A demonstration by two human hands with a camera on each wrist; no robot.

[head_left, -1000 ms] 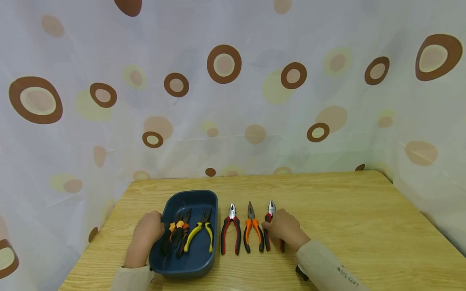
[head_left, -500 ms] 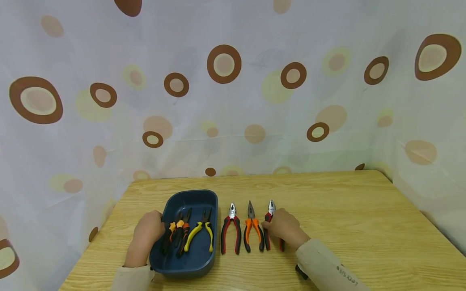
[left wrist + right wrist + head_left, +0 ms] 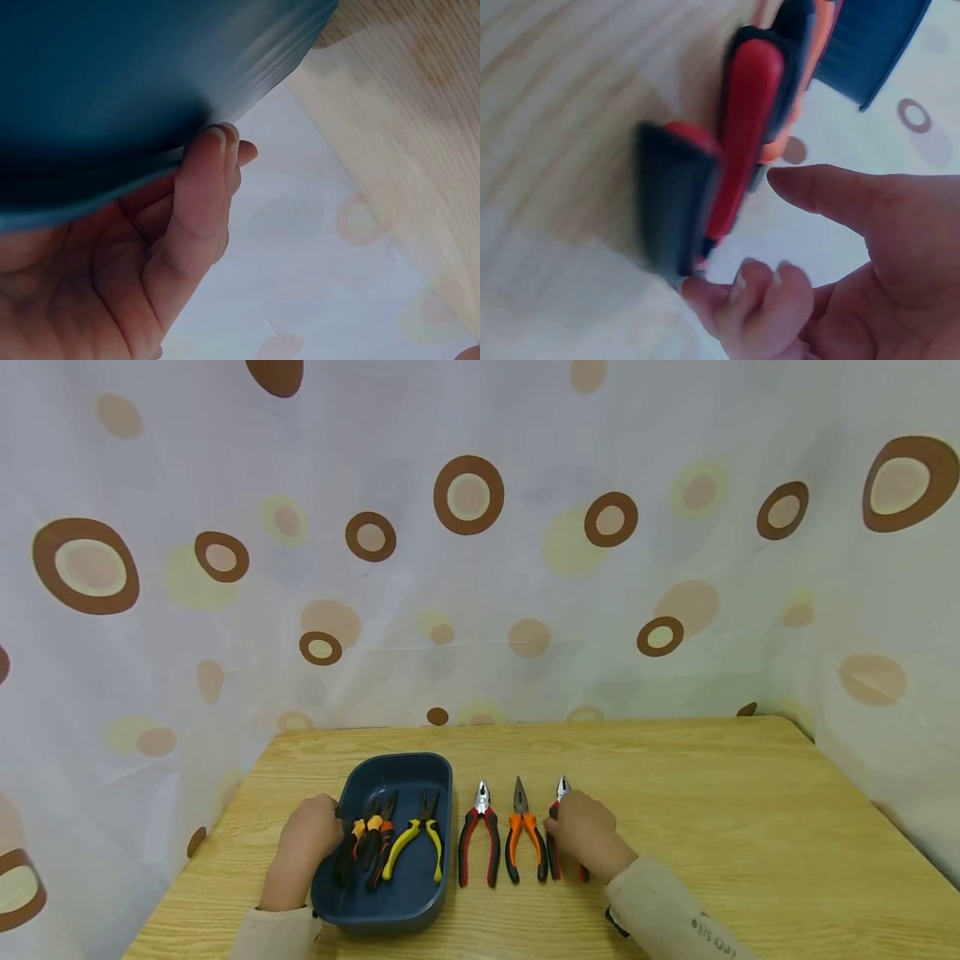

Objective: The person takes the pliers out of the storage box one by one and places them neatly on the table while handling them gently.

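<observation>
My left hand (image 3: 306, 835) grips the left rim of a dark blue tray (image 3: 397, 903); in the left wrist view its fingers (image 3: 199, 202) curl against the tray's wall. My right hand (image 3: 588, 828) is over red-and-black pliers (image 3: 553, 852) lying on the table. In the right wrist view the thumb and curled fingers lie either side of the handles (image 3: 742, 135), fingertips touching one; the thumb's contact is unclear. To the left lie orange-and-black long-nose pliers (image 3: 523, 835) and another red-and-black pair (image 3: 480, 835), heads pointing away.
Inside the tray lie yellow-handled pliers (image 3: 412, 839) and several orange-and-black pliers (image 3: 371, 839) bunched at its left side. The wood-grain table (image 3: 712, 810) extends to the right. A patterned curtain (image 3: 480, 577) hangs behind the table and along both sides.
The head view has shifted slightly. My right hand has moved a little left over the same pliers; my left hand stays on the tray rim.
</observation>
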